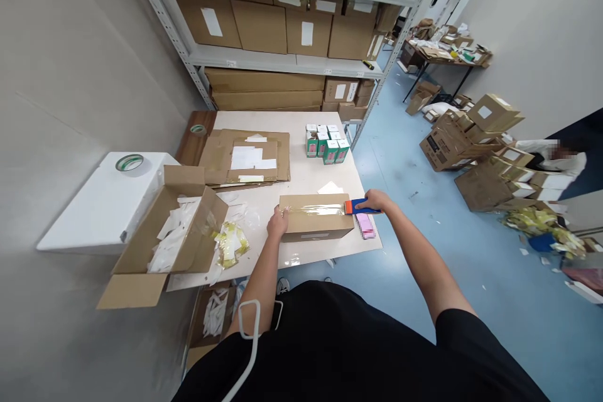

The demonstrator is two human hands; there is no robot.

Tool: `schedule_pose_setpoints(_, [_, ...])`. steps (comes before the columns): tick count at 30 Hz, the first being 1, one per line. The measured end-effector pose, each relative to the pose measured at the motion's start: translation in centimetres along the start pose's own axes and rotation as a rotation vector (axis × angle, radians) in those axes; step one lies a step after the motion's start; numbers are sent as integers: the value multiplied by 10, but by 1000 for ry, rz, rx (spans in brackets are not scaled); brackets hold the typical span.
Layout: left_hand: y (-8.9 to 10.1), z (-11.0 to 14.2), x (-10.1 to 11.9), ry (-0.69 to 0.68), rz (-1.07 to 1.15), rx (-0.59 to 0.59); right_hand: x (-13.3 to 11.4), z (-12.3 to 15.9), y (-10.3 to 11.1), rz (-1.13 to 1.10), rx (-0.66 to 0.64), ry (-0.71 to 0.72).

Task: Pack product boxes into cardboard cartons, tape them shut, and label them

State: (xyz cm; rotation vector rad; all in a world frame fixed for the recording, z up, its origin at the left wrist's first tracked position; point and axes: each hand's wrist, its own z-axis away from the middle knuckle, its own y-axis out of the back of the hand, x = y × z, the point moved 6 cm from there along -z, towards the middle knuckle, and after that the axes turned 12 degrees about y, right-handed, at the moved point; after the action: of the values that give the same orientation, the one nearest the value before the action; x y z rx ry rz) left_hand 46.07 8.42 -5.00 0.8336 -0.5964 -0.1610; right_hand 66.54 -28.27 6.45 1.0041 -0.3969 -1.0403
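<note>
A closed cardboard box (315,218) lies on the white table (301,179) near its front edge, with a shiny strip of clear tape along its top. My left hand (277,223) presses on the box's left end, fingers curled over the edge. My right hand (375,200) grips a blue and orange tape dispenser (358,206) at the box's right end. A pink packet (365,225) lies just right of the box.
An open carton (175,233) of white packets hangs off the table's left side. Flattened cardboard (247,157) and small green-white boxes (325,142) lie farther back. Shelving (282,61) holds cartons. Tape rolls (129,162) sit left. Another person (560,160) sits among boxes at right.
</note>
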Motion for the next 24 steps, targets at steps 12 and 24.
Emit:
schedule_pose_setpoints(12, [3, -3, -1, -7, -9, 23, 71, 30, -7, -79, 27, -136])
schedule_pose_setpoints(24, [36, -38, -37, -48, 131, 13, 19, 29, -26, -251, 101, -20])
